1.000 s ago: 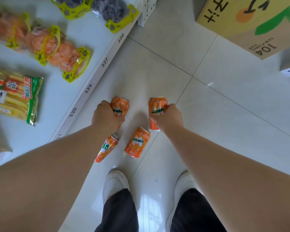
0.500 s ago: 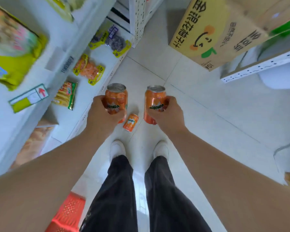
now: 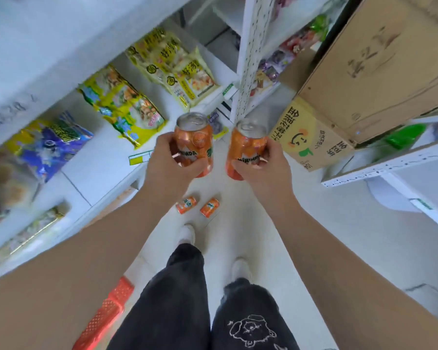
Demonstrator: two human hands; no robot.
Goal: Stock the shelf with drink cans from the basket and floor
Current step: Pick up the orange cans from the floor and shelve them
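Note:
My left hand point(image 3: 171, 166) grips an orange Mirinda can point(image 3: 196, 137), held upright at chest height. My right hand point(image 3: 262, 170) grips a second orange can point(image 3: 247, 145) right beside it, a small gap between the two. Far below on the white tile floor lie two more orange cans, one on the left point(image 3: 186, 204) and one on the right point(image 3: 209, 207), both on their sides just ahead of my shoes. The white shelf point(image 3: 104, 162) on my left carries snack bags. A red basket point(image 3: 104, 311) shows its edge at the lower left, behind my left arm.
Yellow and blue snack bags point(image 3: 122, 107) lie on the left shelf boards. A white perforated upright point(image 3: 253, 51) stands ahead. Cardboard boxes point(image 3: 311, 137) sit to the right, above another white shelf edge point(image 3: 387, 165). My legs in dark trousers fill the lower middle.
I have stood up from the floor with a can in each hand. Both cans rose from floor level to chest height, and the view now takes in the higher shelf boards.

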